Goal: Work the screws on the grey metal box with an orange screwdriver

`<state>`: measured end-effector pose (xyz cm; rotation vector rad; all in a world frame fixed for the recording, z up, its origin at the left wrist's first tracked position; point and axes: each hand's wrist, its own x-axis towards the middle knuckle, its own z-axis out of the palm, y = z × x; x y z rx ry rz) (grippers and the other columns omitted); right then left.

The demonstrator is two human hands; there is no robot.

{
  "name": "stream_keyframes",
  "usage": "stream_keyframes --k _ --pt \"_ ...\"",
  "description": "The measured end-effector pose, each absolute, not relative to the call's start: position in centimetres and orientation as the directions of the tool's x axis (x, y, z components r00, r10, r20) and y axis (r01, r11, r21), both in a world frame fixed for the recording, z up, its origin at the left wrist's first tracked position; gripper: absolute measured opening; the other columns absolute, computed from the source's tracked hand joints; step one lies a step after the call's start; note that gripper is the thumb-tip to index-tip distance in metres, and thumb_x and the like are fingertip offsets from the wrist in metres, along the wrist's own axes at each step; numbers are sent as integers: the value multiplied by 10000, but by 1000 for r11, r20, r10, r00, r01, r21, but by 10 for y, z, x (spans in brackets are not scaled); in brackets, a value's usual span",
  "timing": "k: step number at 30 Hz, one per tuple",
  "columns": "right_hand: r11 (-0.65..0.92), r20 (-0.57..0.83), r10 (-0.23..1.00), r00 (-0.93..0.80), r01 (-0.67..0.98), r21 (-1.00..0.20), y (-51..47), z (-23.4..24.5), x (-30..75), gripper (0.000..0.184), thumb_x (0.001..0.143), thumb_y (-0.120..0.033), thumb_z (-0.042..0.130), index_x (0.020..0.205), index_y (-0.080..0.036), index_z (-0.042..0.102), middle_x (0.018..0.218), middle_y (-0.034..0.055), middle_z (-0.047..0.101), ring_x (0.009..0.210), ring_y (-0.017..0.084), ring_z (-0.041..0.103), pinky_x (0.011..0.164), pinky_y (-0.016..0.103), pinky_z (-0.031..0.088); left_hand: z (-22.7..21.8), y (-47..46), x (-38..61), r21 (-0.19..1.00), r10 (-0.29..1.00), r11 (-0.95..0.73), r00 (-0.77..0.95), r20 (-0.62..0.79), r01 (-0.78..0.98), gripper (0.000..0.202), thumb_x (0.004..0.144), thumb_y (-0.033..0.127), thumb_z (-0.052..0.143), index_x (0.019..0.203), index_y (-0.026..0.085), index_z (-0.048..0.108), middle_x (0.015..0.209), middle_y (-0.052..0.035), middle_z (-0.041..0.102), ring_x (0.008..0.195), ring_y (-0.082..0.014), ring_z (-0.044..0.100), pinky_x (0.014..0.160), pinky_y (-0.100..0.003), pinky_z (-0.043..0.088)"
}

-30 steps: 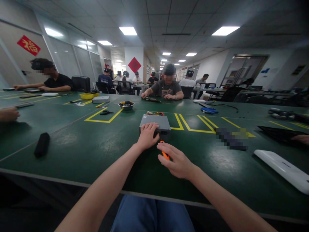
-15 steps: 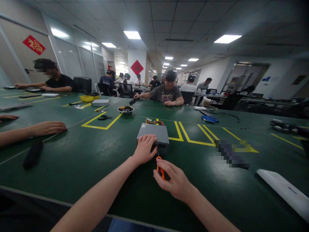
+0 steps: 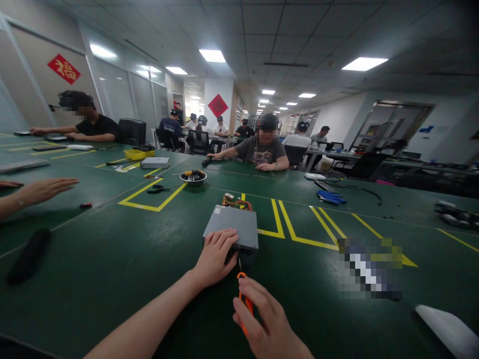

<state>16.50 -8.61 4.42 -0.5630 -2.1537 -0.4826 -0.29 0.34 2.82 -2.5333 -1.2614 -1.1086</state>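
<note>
A grey metal computer power supply (image 3: 234, 224) lies on the green table in front of me, its bundle of coloured cables (image 3: 236, 202) at the far side. My left hand (image 3: 217, 253) grips its near left part, fingers across the top and thumb down by the near face. In my right hand (image 3: 262, 311) is an orange and black screwdriver (image 3: 242, 286). Its thin shaft points away from me, with the tip at the lower near face of the power supply. Whether the tip sits in a screw is too small to tell.
Beyond the power supply stand a metal bowl (image 3: 193, 182) of tools and black pliers (image 3: 157, 189). Blue gloves (image 3: 331, 197) lie at the right, a white object (image 3: 447, 329) nearer. A co-worker's hand (image 3: 48, 189) is at the left, near a small red item (image 3: 86, 205).
The view has shifted, so the power supply and my hands appear lower. The co-worker's hand at the left has drawn back, uncovering the small red item. Both my grips stay the same.
</note>
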Motion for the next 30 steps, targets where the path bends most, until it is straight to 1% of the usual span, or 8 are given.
stream_keyframes --k 4,7,10,16,20,23,27,30 --pt "852 802 352 -483 520 -60 -88 53 169 325 857 -110 439 1181 -83 447 1053 153 602 1041 200 583 827 280 557 28 3 -2 219 656 -645 385 649 732 322 817 226 473 1138 213 487 1239 -61 532 1177 -215 433 937 -389 297" --pt "861 835 260 -485 508 27 -87 48 171 320 829 -18 439 1125 -133 476 1218 167 508 1152 239 501 866 364 540 28 2 -2 221 657 -640 376 653 736 316 807 232 487 1123 210 496 1232 -66 535 1165 -222 439 936 -396 298" --pt "873 817 242 -523 484 52 -86 40 174 313 832 -22 445 1127 -123 467 1311 185 415 1201 270 444 869 416 531 28 2 -2 211 658 -632 373 654 746 324 797 241 508 1120 208 494 1230 -61 536 1153 -222 443 930 -394 302" --pt "841 856 145 -496 518 158 -83 37 174 232 752 -100 654 927 -155 512 1047 93 581 1051 204 566 803 342 568 26 5 -3 200 646 -639 377 664 743 346 794 255 538 1132 206 487 1229 -71 537 1161 -222 440 943 -401 286" --pt "814 872 111 -476 548 195 -84 39 171 206 743 -129 675 842 -156 496 946 68 602 988 186 597 758 308 581 22 6 -4 101 511 -748 472 718 656 224 802 265 556 1022 225 550 1260 -70 515 1165 -213 445 937 -398 280" --pt "815 865 99 -492 539 214 -86 37 170 208 745 -133 673 846 -152 492 934 71 602 987 187 596 760 308 577 19 4 -3 25 401 -819 540 740 574 94 847 232 508 861 252 598 1184 -20 572 1135 -180 476 962 -410 235" --pt "820 795 167 -583 530 216 -91 35 172 229 775 -215 653 939 -135 514 1021 126 580 1055 221 561 827 355 546 19 0 -3 69 450 -803 527 721 592 170 878 223 460 819 259 616 1128 -1 603 1106 -157 493 950 -402 229" --pt "839 708 210 -674 496 223 -95 34 174 279 806 -198 602 1065 -144 514 1148 158 533 1151 252 492 894 399 502 21 -3 -5 83 486 -796 552 678 600 161 875 254 472 825 262 625 1149 6 599 1135 -165 473 958 -403 226"
